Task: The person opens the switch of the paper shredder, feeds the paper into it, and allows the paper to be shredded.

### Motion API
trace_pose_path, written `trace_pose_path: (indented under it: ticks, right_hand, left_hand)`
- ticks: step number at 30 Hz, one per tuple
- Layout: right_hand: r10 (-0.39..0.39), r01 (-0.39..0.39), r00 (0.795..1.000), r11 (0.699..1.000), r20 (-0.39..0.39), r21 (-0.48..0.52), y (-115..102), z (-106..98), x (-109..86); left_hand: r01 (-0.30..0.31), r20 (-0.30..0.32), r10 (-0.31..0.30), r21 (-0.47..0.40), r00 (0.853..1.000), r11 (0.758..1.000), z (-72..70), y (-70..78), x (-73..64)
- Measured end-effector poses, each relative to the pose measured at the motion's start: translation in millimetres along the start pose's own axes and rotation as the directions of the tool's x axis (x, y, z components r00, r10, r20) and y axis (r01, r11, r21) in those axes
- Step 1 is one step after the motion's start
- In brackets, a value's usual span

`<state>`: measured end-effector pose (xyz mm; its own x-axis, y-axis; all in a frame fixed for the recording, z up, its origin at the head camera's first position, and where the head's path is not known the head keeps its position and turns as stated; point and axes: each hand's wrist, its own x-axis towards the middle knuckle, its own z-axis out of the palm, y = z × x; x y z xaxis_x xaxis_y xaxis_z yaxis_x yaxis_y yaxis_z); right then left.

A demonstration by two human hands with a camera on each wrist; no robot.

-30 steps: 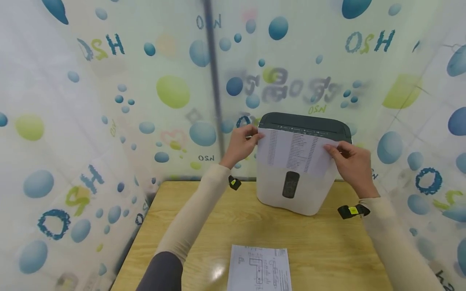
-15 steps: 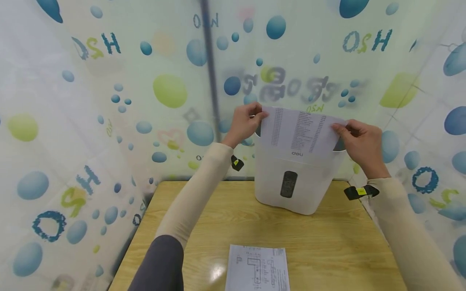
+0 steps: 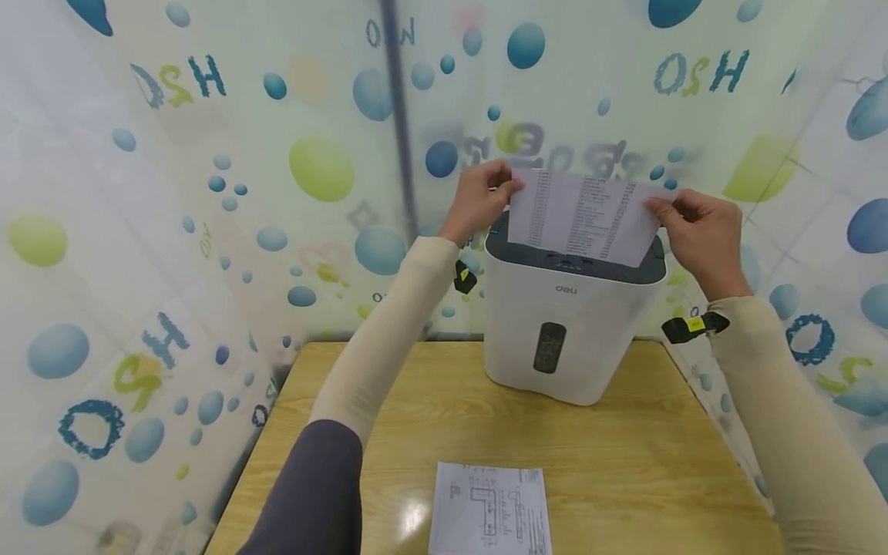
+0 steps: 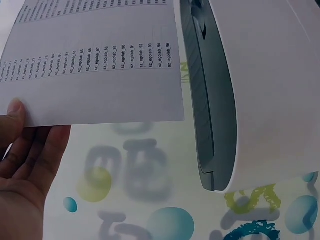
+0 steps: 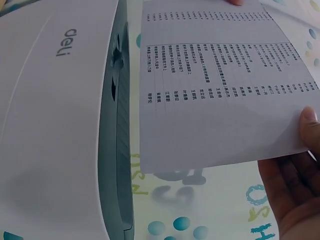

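A printed sheet of paper (image 3: pixel 583 216) is stretched between both hands above a white paper shredder (image 3: pixel 562 324) with a dark grey top. My left hand (image 3: pixel 481 202) pinches the sheet's upper left corner, thumb in front. At the upper right corner, my right hand (image 3: pixel 704 235) pinches it the same way. Both wrist views show a gap between the lower edge of the paper (image 4: pixel 100 95) and the grey top of the shredder (image 4: pixel 220 100). Columns of text cover the sheet (image 5: pixel 210 135) in the right wrist view.
Another paper (image 3: pixel 489 509) with a technical drawing lies near the front of the wooden table (image 3: pixel 388 432). A patterned curtain (image 3: pixel 319 270) hangs close behind and on both sides of the table. The shredder stands near the table's back edge.
Both hands have raised the sheet from in front of the shredder to above its top. The shredder's front and grey top, earlier partly covered by the paper, now show more fully.
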<state>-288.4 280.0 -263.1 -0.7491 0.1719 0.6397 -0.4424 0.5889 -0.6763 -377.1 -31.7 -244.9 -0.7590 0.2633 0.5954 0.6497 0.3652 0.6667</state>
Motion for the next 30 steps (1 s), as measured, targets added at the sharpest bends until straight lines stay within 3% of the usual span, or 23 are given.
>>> trace_pose_path:
  ticks: [14, 25, 30]
  right_hand:
    - [0.04, -0.04, 0.999, 0.999, 0.026, -0.002, 13.5, 3.2, 30.0]
    - [0.093, -0.092, 0.994, 0.996, 0.062, -0.019, 21.3, 10.2, 45.9]
    - [0.157, -0.152, 0.982, 0.987, 0.102, -0.058, 25.2, 11.9, 52.9]
  left_hand:
    - [0.056, 0.001, -0.056, 0.048, 0.998, 0.997, 12.3, -9.4, 29.5]
    - [0.085, -0.017, -0.085, 0.011, 0.996, 0.996, 25.8, -25.8, 47.6]
    - [0.088, -0.011, -0.089, -0.011, 0.996, 0.996, 29.7, -31.3, 51.1]
